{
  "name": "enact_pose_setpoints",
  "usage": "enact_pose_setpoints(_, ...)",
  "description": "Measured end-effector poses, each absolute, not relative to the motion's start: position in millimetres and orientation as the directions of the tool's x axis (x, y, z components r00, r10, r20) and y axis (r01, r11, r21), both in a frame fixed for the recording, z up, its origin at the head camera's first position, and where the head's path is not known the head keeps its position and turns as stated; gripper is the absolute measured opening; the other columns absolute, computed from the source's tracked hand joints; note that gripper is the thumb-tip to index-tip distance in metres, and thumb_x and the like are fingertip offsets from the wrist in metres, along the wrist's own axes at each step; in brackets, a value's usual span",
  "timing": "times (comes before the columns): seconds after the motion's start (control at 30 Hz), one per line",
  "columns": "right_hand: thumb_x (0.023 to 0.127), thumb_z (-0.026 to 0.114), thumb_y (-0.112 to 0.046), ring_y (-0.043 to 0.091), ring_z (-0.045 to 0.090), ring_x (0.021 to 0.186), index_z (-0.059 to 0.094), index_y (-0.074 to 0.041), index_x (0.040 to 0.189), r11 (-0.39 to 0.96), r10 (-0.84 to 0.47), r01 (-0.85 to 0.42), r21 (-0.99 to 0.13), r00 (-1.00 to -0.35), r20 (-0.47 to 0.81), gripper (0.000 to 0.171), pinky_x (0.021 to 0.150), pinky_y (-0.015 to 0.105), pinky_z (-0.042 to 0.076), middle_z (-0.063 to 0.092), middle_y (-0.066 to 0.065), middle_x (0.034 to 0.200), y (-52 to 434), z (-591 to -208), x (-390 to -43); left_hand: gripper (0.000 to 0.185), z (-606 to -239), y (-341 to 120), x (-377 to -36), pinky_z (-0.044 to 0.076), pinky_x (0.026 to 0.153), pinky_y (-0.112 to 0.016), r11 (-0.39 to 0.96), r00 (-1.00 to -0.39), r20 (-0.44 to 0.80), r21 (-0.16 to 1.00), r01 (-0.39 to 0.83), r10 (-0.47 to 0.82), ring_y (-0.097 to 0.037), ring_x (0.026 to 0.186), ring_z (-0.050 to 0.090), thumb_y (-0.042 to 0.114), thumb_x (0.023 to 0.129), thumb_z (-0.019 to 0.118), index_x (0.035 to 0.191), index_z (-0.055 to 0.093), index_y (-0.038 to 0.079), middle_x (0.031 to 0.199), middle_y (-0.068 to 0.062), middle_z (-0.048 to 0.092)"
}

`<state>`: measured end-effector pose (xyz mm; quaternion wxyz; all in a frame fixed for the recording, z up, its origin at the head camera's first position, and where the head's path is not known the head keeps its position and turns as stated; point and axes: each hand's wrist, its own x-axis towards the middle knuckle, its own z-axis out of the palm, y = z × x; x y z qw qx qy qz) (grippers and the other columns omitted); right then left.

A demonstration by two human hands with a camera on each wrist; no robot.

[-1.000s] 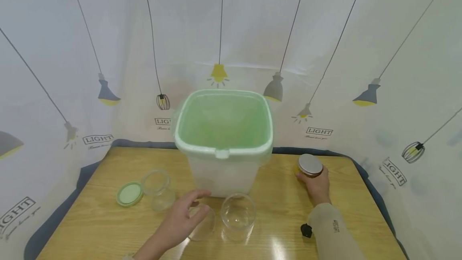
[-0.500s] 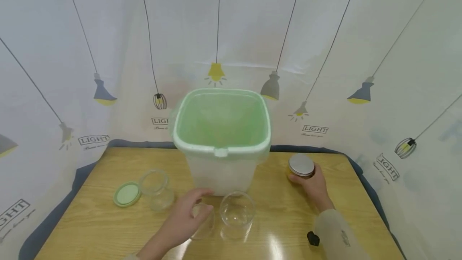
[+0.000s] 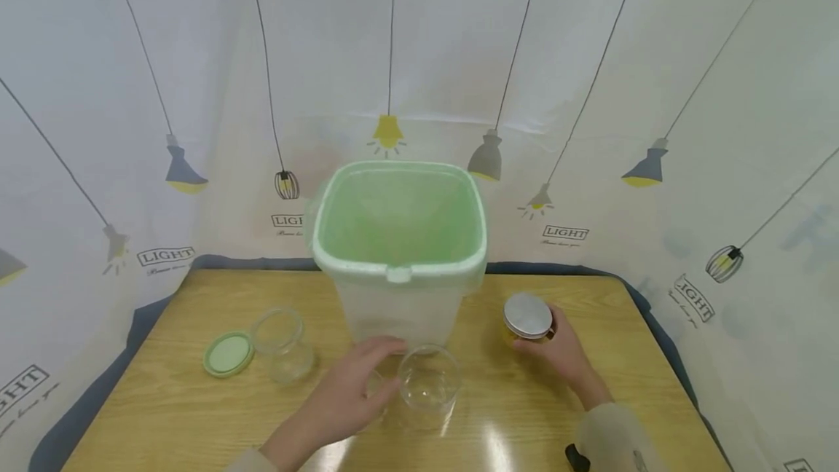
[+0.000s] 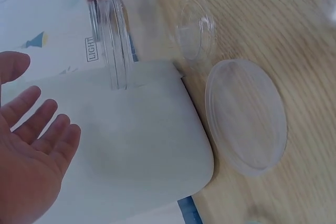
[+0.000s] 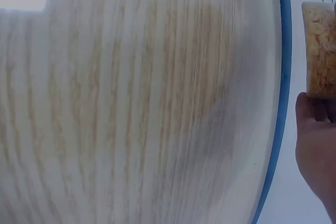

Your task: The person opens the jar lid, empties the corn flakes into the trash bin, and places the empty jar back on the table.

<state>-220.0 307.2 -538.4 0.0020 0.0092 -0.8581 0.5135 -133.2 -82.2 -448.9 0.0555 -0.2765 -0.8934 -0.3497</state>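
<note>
My right hand grips a jar with a silver lid. Pale yellow-brown pieces fill this jar in the right wrist view. My left hand, fingers apart and holding nothing, is beside an open clear jar in front of the bin. A flat clear round lid lies on the table; in the head view the left hand mostly covers it. In the left wrist view, the left hand's fingers stay apart from the clear jar.
A white bin with a pale green rim stands at the back middle of the wooden table. To the left are another clear jar and a green round lid. A small black object lies by the right sleeve.
My right hand has brought the silver-lidded jar leftward and nearer. My left hand has shifted right, closer to the open clear jar. The head view has turned slightly.
</note>
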Motion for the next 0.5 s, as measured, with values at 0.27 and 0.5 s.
enact_pose_setpoints(0.27,0.073,0.086,-0.024,0.031,0.046,0.131,0.031,-0.009,0.147,0.446,-0.095,-0.071,-0.892,-0.995,0.031,0.093,0.111,0.052,0.038,0.045,0.012,0.144,298,-532,-207,0.048,-444,-74,-139,0.048,0.107,-0.041,0.63,-0.765,0.303,0.437,0.642,0.569,-0.016,0.133,0.049,0.037,0.092,0.064,0.138,0.053,0.027,0.142,0.004,0.053)
enact_pose_setpoints(0.5,0.07,0.088,-0.021,0.025,0.046,0.13,0.035,-0.013,0.144,0.413,-0.149,-0.1,-0.905,-0.988,0.041,0.091,0.103,0.017,0.041,0.047,0.008,0.142,291,-522,-197,0.051,-441,-65,-143,0.047,0.108,-0.035,0.617,-0.704,0.327,0.339,0.71,0.63,-0.013,0.131,0.05,0.041,0.092,0.064,0.14,0.05,0.029,0.141,0.009,0.051)
